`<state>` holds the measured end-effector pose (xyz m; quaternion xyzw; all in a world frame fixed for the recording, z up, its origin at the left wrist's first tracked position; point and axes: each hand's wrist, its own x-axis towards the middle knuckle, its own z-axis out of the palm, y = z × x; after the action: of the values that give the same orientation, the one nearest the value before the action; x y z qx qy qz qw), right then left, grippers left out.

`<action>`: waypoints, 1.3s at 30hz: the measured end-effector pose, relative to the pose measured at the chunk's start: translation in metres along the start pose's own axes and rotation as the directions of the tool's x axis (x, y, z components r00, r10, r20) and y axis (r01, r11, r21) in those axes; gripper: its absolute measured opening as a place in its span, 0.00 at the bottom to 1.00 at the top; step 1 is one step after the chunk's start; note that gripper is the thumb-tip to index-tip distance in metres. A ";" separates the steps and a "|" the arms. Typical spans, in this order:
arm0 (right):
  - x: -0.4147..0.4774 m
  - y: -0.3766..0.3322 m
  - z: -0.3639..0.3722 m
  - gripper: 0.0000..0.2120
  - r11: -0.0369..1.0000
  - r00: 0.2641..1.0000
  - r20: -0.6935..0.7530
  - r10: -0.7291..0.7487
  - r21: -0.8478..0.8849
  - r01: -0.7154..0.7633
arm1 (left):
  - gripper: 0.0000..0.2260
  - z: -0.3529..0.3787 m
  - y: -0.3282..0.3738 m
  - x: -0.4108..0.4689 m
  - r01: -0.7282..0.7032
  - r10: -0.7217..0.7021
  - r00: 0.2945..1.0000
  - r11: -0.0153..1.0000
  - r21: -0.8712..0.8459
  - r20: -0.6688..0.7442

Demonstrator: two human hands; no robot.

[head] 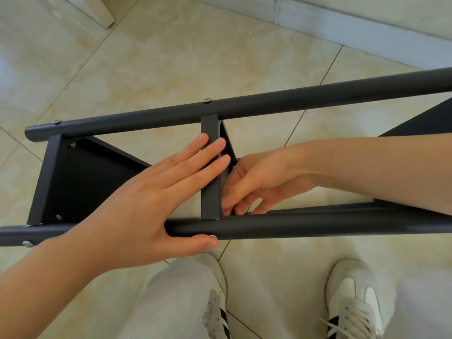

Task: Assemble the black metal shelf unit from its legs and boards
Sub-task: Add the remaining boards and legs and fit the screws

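Lying across the board (210, 204) edge, left hand (146, 201) sits beside right hand (259, 182).

Floor (171, 57): glossy beige marble-pattern tiles, separated by thin dark grout lines (327, 69). A white baseboard (342, 18) runs along the far right. A pale furniture panel (97, 8) stands far left. Soft diffuse light reflects off the tiles.

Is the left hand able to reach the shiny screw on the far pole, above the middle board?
Probably yes. The left hand lies flat on the middle board, its fingers pointing toward the screw on the far leg, and nothing lies between them.
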<state>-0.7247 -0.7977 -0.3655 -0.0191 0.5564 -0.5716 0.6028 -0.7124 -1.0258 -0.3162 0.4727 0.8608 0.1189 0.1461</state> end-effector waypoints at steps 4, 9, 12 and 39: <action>0.005 0.000 0.004 0.08 1.000 1.000 -0.011 0.020 -0.019 -0.020 | 0.41 0.000 0.000 0.000 0.001 -0.001 1.000 1.000 -0.004 0.002; 0.004 0.000 0.003 0.07 1.000 1.000 0.009 0.016 0.004 -0.016 | 0.41 0.001 0.000 0.000 0.000 0.000 1.000 1.000 0.006 0.005; -0.001 -0.001 -0.001 0.06 1.000 0.999 0.023 0.026 -0.014 -0.026 | 0.40 0.001 -0.001 0.000 0.001 -0.001 1.000 1.000 0.014 0.004; 0.006 -0.006 0.006 0.09 0.999 0.999 -0.031 0.010 -0.049 -0.011 | 0.40 0.000 0.001 0.001 0.003 -0.003 1.000 1.000 0.005 -0.001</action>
<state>-0.7259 -0.8078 -0.3635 -0.0222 0.5795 -0.5547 0.5967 -0.7123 -1.0248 -0.3160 0.4718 0.8619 0.1167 0.1447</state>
